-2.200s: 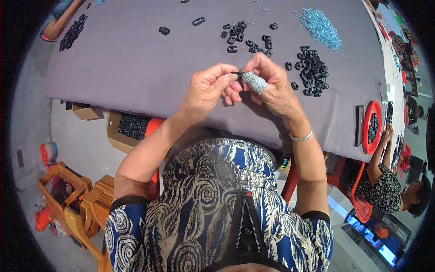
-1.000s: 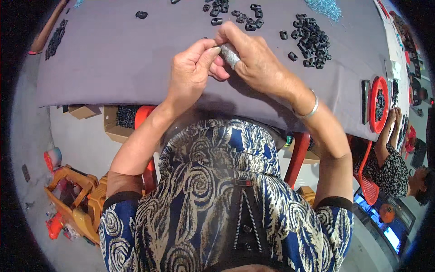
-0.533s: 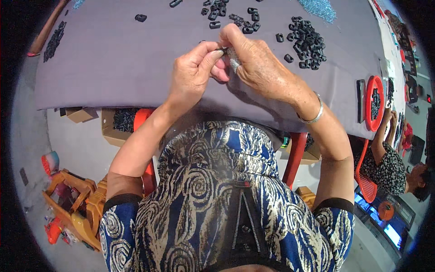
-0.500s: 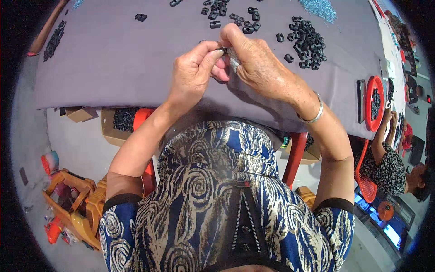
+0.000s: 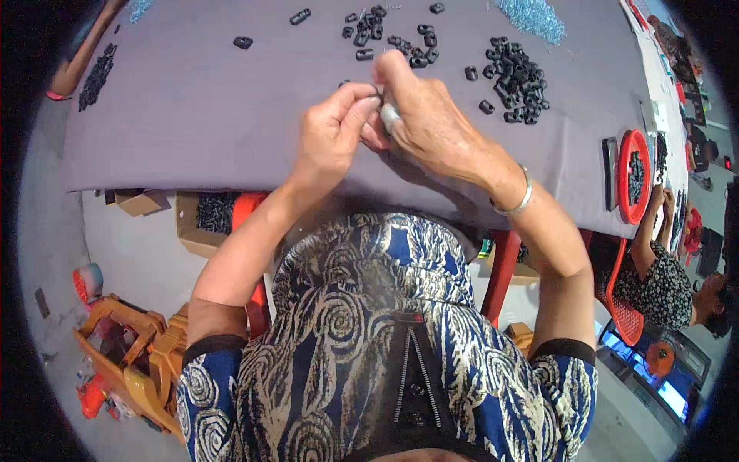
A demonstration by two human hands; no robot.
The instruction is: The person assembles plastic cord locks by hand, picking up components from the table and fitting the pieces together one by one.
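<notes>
Close together above the near part of the cloth-covered table, my two hands meet at the fingertips. My left hand (image 5: 331, 135) pinches a small black plastic piece (image 5: 377, 92), mostly hidden by the fingers; it looks like a cord lock part. My right hand (image 5: 431, 115), with a pale wrapping on one finger and a bangle at the wrist, is closed against the same spot. What its fingers grip is hidden. Just beyond are scattered black cord locks (image 5: 364, 55), and a larger heap of cord locks (image 5: 514, 77) lies to the right.
A glittery blue-silver pile (image 5: 535, 19) lies at the far right. Dark pieces (image 5: 96, 77) form a strip at left, near another person's arm (image 5: 73, 69). A red basket (image 5: 625, 189) stands at the right edge, near a co-worker (image 5: 658, 285). Below is a cardboard box (image 5: 187, 223).
My hands stay joined at the fingertips. The right hand has shifted slightly left and down, and its wrist has turned. The whole view has moved a little.
</notes>
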